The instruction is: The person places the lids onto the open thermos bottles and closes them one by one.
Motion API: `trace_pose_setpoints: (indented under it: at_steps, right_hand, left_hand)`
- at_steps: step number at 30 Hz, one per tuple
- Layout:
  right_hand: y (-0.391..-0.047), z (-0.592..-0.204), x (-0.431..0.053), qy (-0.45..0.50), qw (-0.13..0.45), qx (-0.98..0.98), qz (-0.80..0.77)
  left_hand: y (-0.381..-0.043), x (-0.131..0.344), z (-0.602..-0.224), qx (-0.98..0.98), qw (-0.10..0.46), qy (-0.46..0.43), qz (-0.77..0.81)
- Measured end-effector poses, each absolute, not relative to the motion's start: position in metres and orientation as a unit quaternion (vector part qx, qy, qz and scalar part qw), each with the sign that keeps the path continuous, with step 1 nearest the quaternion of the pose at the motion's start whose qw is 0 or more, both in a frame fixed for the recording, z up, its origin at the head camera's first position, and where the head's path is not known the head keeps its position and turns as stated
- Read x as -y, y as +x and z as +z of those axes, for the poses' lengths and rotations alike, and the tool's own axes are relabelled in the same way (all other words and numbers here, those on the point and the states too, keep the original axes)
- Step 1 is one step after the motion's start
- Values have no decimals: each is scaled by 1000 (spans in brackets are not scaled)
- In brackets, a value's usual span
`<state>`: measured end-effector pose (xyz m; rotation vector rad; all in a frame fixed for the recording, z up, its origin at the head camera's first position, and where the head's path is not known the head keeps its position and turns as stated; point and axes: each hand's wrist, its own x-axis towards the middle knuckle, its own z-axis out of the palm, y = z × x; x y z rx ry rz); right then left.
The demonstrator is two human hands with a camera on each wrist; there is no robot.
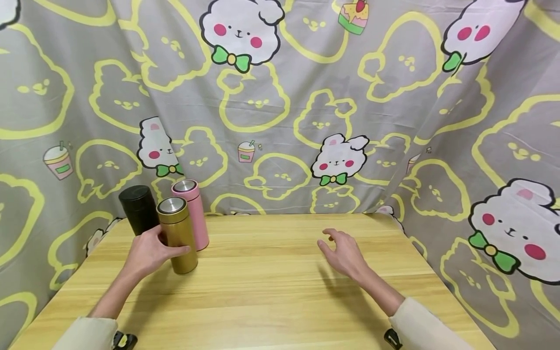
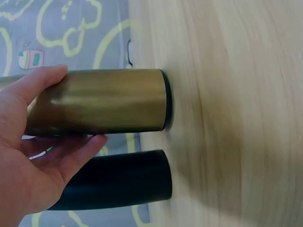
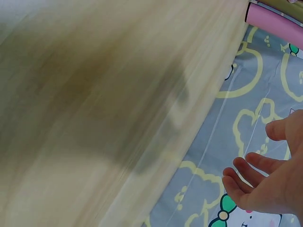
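Note:
My left hand (image 1: 149,249) grips a gold thermos bottle (image 1: 180,238) round its body, thumb on the near side. The bottle has a silver-topped lid and stands roughly upright; whether its dark base (image 2: 167,100) touches the tabletop I cannot tell. Just behind it is a pink thermos bottle (image 1: 199,218), partly covered by the gold one. A black thermos bottle (image 1: 139,209) stands to the left, its lower part hidden behind my left hand in the head view. Over the right half of the table my right hand (image 1: 344,253) hovers with loosely bent fingers, holding nothing.
The light wooden table (image 1: 271,291) stretches between both arms. A grey curtain (image 1: 280,112) with yellow outlines and cartoon animals hangs along its back and sides. Dark straps (image 1: 124,340) show at both wrists beside the pale sleeves (image 1: 87,334).

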<state>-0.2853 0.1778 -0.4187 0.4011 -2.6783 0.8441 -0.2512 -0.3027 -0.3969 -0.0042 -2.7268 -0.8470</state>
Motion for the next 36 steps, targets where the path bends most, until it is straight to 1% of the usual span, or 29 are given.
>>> trace_pose_setpoints:
  at_steps: [19, 23, 25, 29, 31, 33, 36]
  right_hand:
    - [-289, -421, -178, 131, 146, 932, 305]
    - [-290, -422, -177, 132, 146, 931, 306]
    - [-290, -425, -176, 133, 142, 932, 305]
    - [-290, -428, -175, 135, 135, 934, 301]
    - [-290, -429, -173, 131, 134, 936, 299]
    - [-290, -430, -171, 127, 129, 938, 297]
    - [-288, -433, -166, 119, 119, 942, 289]
  left_hand:
    - [-252, 312, -394, 954, 81, -6, -288]
    - [-250, 313, -391, 955, 32, -24, -295]
    - [-247, 313, -391, 954, -10, -19, -298]
    - [-241, 310, -396, 943, -112, 4, -315]
    - [-239, 306, -398, 933, -143, -7, -331]
    - [-238, 300, -398, 926, -153, -40, -342]
    - [-239, 284, -399, 925, -133, -106, -340]
